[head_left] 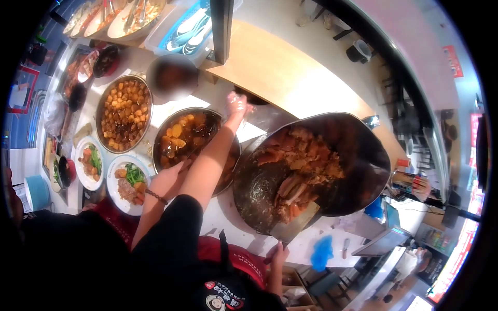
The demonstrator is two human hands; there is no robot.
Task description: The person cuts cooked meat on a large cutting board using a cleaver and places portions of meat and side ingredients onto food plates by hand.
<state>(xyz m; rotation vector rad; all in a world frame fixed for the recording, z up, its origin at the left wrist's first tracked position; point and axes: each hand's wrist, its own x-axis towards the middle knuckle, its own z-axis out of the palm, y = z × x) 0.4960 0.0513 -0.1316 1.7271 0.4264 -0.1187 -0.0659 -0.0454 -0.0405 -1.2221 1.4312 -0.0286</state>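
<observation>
My left hand (pixel 238 104) is stretched far out between the round pan of brown stew (pixel 194 127) and the large metal pot (pixel 259 192). Its fingers are bent but apart, slightly blurred, with nothing visible in them. Near the front edge, my right hand (pixel 280 255) is closed round the handle of a wide-bladed cleaver (pixel 296 222). The blade reaches over the pot's near rim, beside shredded brown meat (pixel 311 155). Another person's hand (pixel 168 180), with a beaded bracelet, is beside the stew pan, under my left arm.
A pan of browned cubes (pixel 126 111) and two filled plates (pixel 128 184) (pixel 90 162) stand at left. Behind are a blurred bowl (pixel 171 78), a blue-lined bin (pixel 181 31) and a wooden ledge (pixel 290 67). A blue crumpled bag (pixel 321 252) lies at right. A co-worker's red apron (pixel 115 223) shows at left.
</observation>
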